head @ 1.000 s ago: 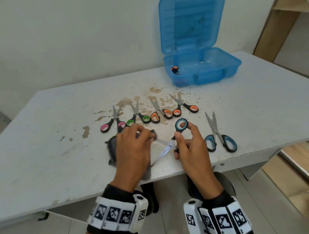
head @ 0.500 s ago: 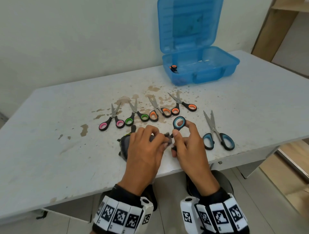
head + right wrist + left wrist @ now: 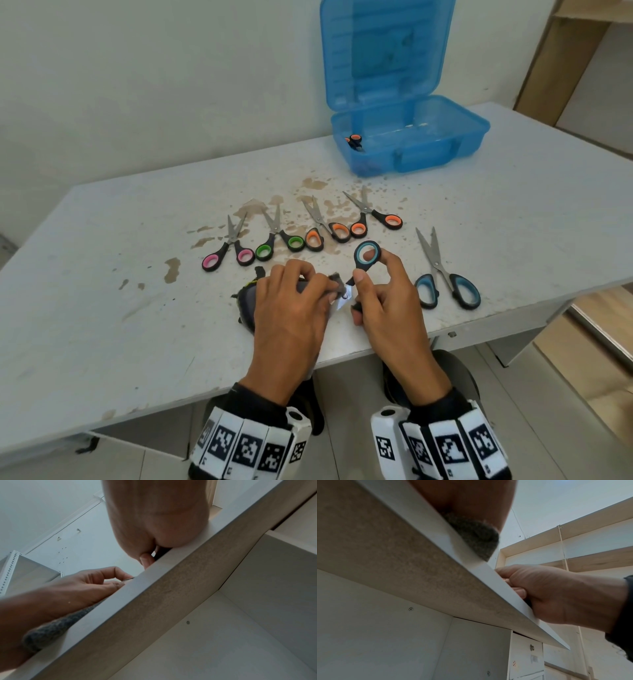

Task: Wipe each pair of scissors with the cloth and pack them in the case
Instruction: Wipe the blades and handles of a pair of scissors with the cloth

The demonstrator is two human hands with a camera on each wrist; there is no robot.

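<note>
My right hand (image 3: 371, 274) holds a pair of blue-handled scissors (image 3: 366, 255) by its handles, with a fingertip behind the upper ring. My left hand (image 3: 308, 284) grips a dark grey cloth (image 3: 248, 301) and pinches it round the blades near the pivot; only a bright sliver of blade shows. Both hands sit near the table's front edge (image 3: 496, 582). In the wrist views the cloth (image 3: 476, 536) bulges under my left palm. The open blue case (image 3: 407, 137) stands at the back right, with one orange-handled pair (image 3: 354, 140) inside.
Loose scissors lie in a row on the stained white table (image 3: 120, 325): pink-handled (image 3: 227, 246), green-handled (image 3: 279, 236), two orange-handled (image 3: 325, 229) (image 3: 373, 214), and larger blue-handled ones (image 3: 445, 274) at the right. A wall rises behind the table, wooden shelving to the right.
My left hand has slid the cloth along the blades toward the handles. A second ago the blade tips stuck out toward me; now the cloth covers nearly all of them.
</note>
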